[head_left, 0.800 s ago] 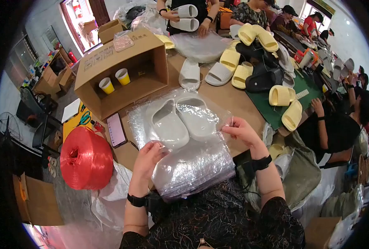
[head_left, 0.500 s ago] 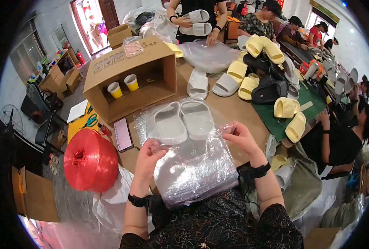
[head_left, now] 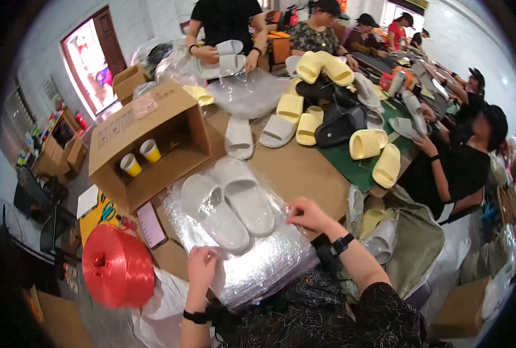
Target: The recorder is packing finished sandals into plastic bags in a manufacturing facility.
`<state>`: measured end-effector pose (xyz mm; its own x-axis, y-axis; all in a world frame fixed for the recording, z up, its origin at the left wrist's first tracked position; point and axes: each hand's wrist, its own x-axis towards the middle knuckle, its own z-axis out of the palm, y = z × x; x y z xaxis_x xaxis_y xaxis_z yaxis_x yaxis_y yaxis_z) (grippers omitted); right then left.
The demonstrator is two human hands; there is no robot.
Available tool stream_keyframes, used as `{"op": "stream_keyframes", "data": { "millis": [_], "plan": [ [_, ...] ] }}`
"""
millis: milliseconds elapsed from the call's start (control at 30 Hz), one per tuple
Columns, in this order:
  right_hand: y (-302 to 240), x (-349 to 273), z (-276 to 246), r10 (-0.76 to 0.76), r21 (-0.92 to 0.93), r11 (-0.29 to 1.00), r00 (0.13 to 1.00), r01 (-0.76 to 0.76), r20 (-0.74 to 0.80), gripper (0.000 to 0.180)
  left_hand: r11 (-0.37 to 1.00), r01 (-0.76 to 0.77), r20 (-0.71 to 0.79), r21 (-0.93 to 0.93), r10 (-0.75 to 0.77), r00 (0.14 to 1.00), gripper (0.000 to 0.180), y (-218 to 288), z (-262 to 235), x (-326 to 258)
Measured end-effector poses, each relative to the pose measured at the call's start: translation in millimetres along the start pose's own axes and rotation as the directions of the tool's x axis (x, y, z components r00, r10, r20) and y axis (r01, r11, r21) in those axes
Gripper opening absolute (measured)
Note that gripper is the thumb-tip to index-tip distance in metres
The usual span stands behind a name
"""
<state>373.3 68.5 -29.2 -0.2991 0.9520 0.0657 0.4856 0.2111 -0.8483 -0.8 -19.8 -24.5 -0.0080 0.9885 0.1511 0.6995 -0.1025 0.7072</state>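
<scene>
A pair of light grey slide sandals lies inside a clear plastic bag, toes pointing away from me. Under it is a stack of flat clear bags at the table's near edge. My left hand is at the bag's left side by its near end, fingers closed on the film. On the opposite side, my right hand pinches the bag's edge close to the right slide's heel. Neither hand touches the slides directly.
Left of me are a red twine roll, a phone, teal scissors and a cardboard box holding two yellow-and-white cups. Yellow, black and grey slides pile up ahead. Across the table a person handles grey slides; others sit rightward.
The bagged slides have come nearer and turned slightly, now lying flat on the stack. My left hand has moved down and my right hand slightly down. My view has shifted right.
</scene>
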Motion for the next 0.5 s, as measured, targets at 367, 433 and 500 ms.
{"op": "stream_keyframes", "data": {
  "millis": [367, 433, 500],
  "plan": [
    [-71, -13, 6, -0.404, -0.321, 0.894, 0.873, 0.313, -0.272, 0.050, 0.990, -0.122, -0.178, 0.075, 0.134, 0.975, 0.044, 39, -18, -16],
    [-86, -8, 25, -0.465, -0.391, 0.844, 0.864, 0.367, -0.195, 0.053, 0.922, -0.292, -0.013, 0.254, 0.305, 0.952, 0.058, 39, -9, -10],
    [-84, -8, 39, -0.511, -0.455, 0.789, 0.852, 0.412, -0.115, 0.056, 0.902, -0.329, 0.073, 0.281, 0.322, 0.944, 0.064, 30, 3, -8]
  ]
}}
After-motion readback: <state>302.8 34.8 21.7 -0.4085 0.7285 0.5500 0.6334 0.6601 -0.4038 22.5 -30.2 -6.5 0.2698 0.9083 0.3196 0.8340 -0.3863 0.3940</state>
